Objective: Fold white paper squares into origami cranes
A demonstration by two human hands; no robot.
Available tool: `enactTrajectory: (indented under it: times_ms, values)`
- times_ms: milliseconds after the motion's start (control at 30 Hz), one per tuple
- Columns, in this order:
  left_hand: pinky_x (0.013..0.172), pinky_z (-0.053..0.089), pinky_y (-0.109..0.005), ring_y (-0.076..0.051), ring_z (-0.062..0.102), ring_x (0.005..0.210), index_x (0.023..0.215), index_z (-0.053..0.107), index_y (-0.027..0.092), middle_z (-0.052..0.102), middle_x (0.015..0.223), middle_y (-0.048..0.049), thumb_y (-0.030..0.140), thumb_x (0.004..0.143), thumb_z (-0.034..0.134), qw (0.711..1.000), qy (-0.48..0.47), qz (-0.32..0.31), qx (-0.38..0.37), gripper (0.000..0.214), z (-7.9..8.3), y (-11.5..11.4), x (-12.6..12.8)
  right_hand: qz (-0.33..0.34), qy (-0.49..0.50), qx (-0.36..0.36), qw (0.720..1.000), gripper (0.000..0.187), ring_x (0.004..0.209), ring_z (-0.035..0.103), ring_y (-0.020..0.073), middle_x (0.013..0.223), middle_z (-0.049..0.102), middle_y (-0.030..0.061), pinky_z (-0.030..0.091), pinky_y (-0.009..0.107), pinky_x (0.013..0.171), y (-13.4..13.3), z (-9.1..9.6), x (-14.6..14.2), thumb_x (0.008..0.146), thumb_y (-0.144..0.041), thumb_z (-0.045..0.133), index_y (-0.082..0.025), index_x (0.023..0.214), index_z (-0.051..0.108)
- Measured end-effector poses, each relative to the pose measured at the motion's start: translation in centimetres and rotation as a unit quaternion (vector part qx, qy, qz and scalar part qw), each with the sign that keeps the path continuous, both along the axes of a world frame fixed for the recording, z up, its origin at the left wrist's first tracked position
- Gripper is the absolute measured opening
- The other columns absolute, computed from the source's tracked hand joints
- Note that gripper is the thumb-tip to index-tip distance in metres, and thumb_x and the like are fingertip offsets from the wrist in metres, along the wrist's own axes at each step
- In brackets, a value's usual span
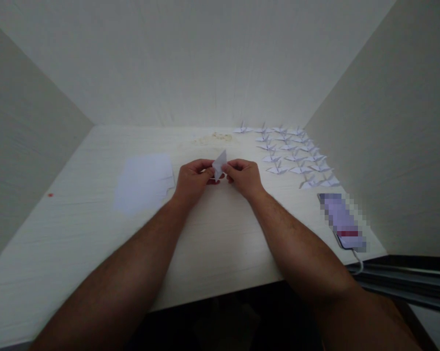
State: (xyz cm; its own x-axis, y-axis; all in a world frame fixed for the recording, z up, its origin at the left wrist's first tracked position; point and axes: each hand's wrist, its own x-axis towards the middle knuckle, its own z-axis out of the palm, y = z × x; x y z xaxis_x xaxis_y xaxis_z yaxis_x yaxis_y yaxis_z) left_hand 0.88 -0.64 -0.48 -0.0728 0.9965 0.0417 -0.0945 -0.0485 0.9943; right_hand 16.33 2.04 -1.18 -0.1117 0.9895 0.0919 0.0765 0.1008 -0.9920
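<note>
A small folded piece of white paper [219,165] is held just above the middle of the pale table [220,243]. My left hand [192,179] pinches its left side and my right hand [245,177] pinches its right side, fingers closed on it. Both forearms reach in from the near edge. Something small and red [214,182] shows under my fingers; I cannot make out what it is.
A stack of white paper sheets [145,181] lies left of my hands. Several folded paper cranes [295,156] stand in rows at the back right. A phone [342,222] with a white cable lies near the right edge. Pale walls enclose the table.
</note>
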Motion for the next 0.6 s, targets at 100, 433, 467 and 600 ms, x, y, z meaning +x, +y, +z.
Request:
enactTrajectory:
  times_ms: [100,433,467,600]
  values:
    - [0.061,0.062,-0.032,-0.018,0.071,0.067,0.088,0.072,0.014,0.074,0.078,-0.0054,0.03,0.07,0.076,1.0,-0.016,0.021,0.001,0.025,-0.11,0.13,-0.02,0.002,0.023,0.027,0.999,0.031,0.052,0.057,0.0081,0.077,0.07,0.0,0.046,0.023,0.048,-0.14,-0.07,-0.12,0.069,-0.037,0.075,-0.019,0.091,0.065]
    - [0.06,0.059,-0.027,-0.016,0.069,0.065,0.082,0.071,0.014,0.073,0.073,-0.0046,0.027,0.072,0.072,0.999,0.034,0.017,0.01,0.016,0.25,-0.05,0.1,-0.019,-0.014,0.064,0.998,0.022,0.051,0.054,0.0094,0.059,0.058,-0.0061,0.043,0.023,0.049,-0.52,-0.13,-0.41,0.076,-0.035,0.069,-0.022,0.076,0.051]
    - [0.059,0.059,-0.026,-0.016,0.07,0.065,0.081,0.071,0.014,0.073,0.073,-0.0047,0.027,0.073,0.072,0.999,0.041,0.014,0.012,0.015,0.29,-0.09,0.1,-0.021,-0.015,0.065,0.998,0.022,0.05,0.053,0.0094,0.058,0.058,-0.006,0.042,0.023,0.049,-0.56,-0.06,-0.42,0.077,-0.036,0.068,-0.022,0.075,0.052]
    - [0.055,0.056,-0.023,-0.015,0.068,0.062,0.078,0.069,0.015,0.072,0.07,-0.0032,0.024,0.074,0.07,0.998,0.062,0.011,0.023,0.01,0.29,-0.16,0.16,-0.031,-0.025,0.068,0.997,0.025,0.049,0.052,0.0093,0.056,0.058,-0.0052,0.041,0.024,0.05,-0.67,0.07,-0.4,0.08,-0.042,0.067,-0.022,0.072,0.053]
